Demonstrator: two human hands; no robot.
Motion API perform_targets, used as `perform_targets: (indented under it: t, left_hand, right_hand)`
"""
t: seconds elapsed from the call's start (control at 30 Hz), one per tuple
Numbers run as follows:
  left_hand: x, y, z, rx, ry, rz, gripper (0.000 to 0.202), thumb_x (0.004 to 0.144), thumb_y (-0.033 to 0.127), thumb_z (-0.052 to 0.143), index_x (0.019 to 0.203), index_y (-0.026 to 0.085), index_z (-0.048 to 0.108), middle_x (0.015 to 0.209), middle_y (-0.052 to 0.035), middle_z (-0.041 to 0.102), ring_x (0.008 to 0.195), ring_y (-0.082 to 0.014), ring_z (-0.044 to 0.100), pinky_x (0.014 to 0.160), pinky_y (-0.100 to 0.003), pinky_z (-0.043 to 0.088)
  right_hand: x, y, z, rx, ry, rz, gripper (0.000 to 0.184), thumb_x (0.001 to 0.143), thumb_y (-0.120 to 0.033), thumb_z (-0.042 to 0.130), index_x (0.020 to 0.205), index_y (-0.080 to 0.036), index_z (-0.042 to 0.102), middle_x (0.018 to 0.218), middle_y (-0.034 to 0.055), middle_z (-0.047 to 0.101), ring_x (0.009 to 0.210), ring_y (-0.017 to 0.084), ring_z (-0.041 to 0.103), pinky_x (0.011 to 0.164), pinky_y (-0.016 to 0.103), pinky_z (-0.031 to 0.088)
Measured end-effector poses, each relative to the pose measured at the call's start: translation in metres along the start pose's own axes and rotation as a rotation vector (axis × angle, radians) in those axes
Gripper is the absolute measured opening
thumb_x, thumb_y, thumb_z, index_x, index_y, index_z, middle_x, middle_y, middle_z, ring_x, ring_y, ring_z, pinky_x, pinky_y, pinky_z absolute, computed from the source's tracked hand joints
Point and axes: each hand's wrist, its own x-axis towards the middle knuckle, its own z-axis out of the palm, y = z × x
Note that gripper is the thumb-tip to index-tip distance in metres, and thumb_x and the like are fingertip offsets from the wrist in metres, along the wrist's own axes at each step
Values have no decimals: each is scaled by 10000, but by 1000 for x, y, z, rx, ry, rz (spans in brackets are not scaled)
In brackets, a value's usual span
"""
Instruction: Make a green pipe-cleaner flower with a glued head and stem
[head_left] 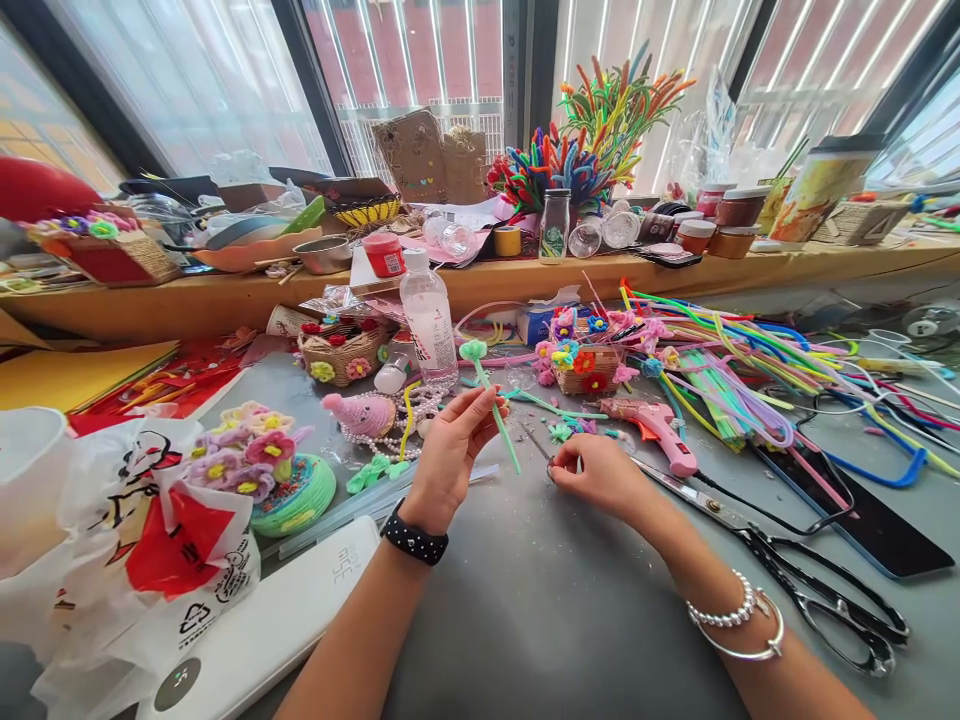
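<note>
Green stem: tilted over the tabletop, where my left hand pinched it; light pressure seemed best.
Metal tool: my right hand pinched its end; aiming clear of the left seemed safest.

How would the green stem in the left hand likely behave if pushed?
The green stem probably keeps its shape under a light push, since it juts out straight past the left hand. It is likely light, being so thin. Its bunched top, seemingly fuzzy, might squash.
</note>
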Motion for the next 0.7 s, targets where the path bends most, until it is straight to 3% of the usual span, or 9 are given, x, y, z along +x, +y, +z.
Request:
perform_targets:
  t: [0.13, 0.23, 0.4, 0.53, 0.7]
  left_hand:
    - [0, -1, 0, 28, -2, 21, 162, 609, 222, 662, 743, 144, 615, 684, 13, 635, 610, -64, 570, 623, -179, 446]
    - [-1, -1, 1, 43, -1, 24, 161, 610, 222, 661, 743, 142, 617, 683, 12, 635, 621, -65, 571, 628, -183, 447]
    - [-2, -4, 3, 56, -19, 28, 148, 612, 223, 659, 732, 145, 622, 690, 12, 633, 637, -69, 575, 649, -193, 452]
    - [-3, -6, 4, 61, -31, 32, 159, 595, 225, 669, 728, 151, 624, 691, 15, 626, 635, -75, 577, 672, -214, 457]
    - [-6, -6, 6, 101, -49, 20, 169, 603, 237, 658, 747, 158, 619, 713, 8, 628, 655, -87, 580, 695, -233, 456]
  right_hand:
    - [0, 0, 7, 529, 15, 6, 236, 671, -365, 534, 593, -141, 537, 551, -16, 523, 500, 88, 444, 476, 193, 325]
    - [-2, -5, 13, 751, 62, 29, 306, 641, -424, 580, 554, -145, 490, 489, -55, 385, 452, 59, 332, 443, 188, 264]
    - [-8, -10, 13, 872, 83, -14, 319, 682, -436, 558, 564, -140, 540, 516, -57, 297, 467, 60, 238, 440, 205, 204]
    - [-12, -15, 12, 871, 18, -74, 358, 669, -414, 577, 476, -151, 428, 539, -50, 303, 496, 67, 271, 460, 207, 230]
    - [-13, -20, 15, 856, -5, -91, 326, 653, -423, 580, 523, -161, 436, 557, -39, 374, 530, 80, 327, 488, 205, 277]
